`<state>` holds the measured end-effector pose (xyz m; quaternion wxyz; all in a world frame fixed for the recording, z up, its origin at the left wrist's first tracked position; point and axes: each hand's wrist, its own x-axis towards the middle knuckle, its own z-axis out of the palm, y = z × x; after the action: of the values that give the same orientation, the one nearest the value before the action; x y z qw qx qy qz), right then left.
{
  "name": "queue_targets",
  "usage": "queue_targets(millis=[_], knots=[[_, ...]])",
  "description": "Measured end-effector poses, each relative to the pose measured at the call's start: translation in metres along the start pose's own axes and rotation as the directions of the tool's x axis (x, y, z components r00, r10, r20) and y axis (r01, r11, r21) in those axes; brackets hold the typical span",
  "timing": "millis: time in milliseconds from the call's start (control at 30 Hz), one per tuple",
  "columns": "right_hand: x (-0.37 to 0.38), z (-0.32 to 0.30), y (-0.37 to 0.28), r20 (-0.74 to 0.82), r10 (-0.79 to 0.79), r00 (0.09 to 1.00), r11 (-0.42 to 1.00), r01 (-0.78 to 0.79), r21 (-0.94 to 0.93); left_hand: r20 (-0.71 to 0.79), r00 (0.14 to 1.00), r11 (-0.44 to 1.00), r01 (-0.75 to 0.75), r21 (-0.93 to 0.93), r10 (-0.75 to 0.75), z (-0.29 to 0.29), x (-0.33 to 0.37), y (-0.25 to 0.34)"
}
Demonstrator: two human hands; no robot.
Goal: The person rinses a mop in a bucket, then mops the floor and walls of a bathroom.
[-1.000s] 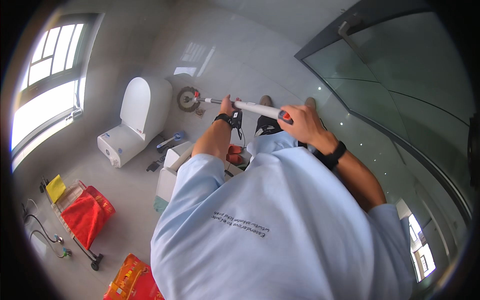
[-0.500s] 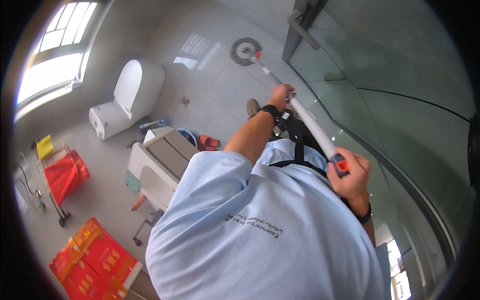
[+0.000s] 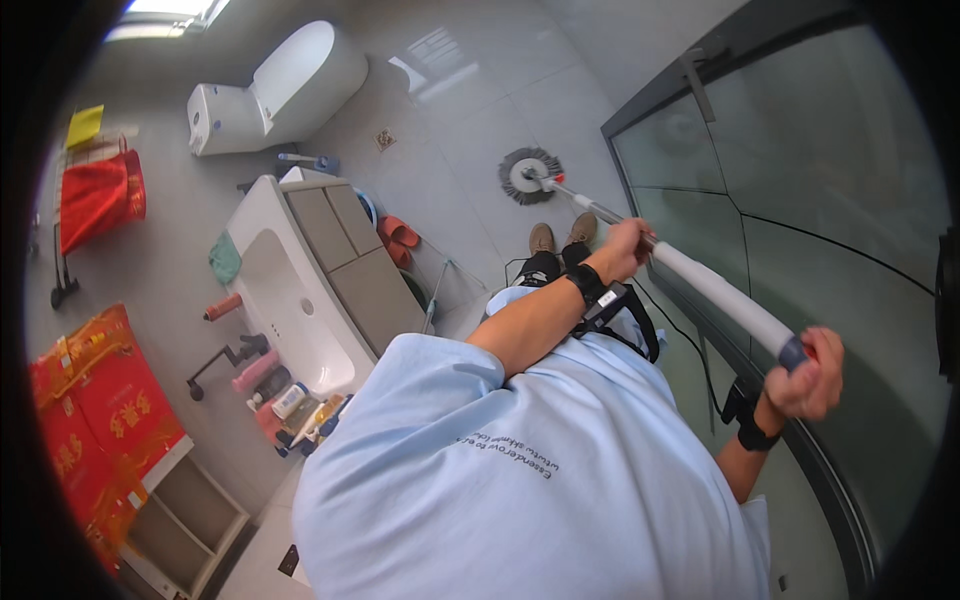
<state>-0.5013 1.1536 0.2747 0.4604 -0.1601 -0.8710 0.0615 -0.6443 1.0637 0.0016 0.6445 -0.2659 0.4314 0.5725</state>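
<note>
A mop with a round grey fringed head [image 3: 530, 176] and a long white-and-grey pole [image 3: 722, 290] slants across in front of me. The mop head rests on the tiled floor just beyond my brown shoes [image 3: 542, 238]. My left hand [image 3: 624, 250] wraps round the thinner metal part of the pole, below the thick white sleeve. Further up, my right hand [image 3: 808, 375] closes over the dark end of the handle, out to my right beside the glass.
Glass shower panels [image 3: 670, 150] with a dark frame stand along the right. To the left are a washbasin cabinet [image 3: 340, 260], a white toilet [image 3: 300, 85] and red slippers [image 3: 398, 238]. A thin pole [image 3: 437, 290] leans near the cabinet, and a black cable [image 3: 690, 350] hangs beside me.
The mop head has come closer to my feet. My right hand has swung outward to the right with the handle end, and the view has shifted, showing more of the washbasin.
</note>
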Motion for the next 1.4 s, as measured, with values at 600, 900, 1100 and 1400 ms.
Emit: queue_targets(millis=[600, 900, 1100, 1400], knots=[[-0.113, 0.201, -0.138, 0.908, -0.141, 0.394, 0.947, -0.214, 0.240, -0.310, 0.937, 0.987, -0.163, 0.014, 0.159, -0.319, -0.003, 0.106], [-0.139, 0.069, -0.087, 0.893, -0.106, 0.437, 0.938, -0.253, 0.235, -0.356, 0.925, 0.751, 0.139, 0.645, 0.135, -0.225, -0.016, 0.042], [-0.153, -0.087, -0.059, 0.833, -0.071, 0.549, 0.940, -0.243, 0.240, -0.254, 0.959, 0.614, 0.127, 0.779, 0.123, -0.145, 0.007, -0.064], [-0.204, -0.266, -0.034, 0.659, 0.297, 0.691, 0.871, -0.479, 0.111, 0.643, 0.762, 0.305, -0.632, 0.712, 0.077, -0.049, 0.088, -0.253]])
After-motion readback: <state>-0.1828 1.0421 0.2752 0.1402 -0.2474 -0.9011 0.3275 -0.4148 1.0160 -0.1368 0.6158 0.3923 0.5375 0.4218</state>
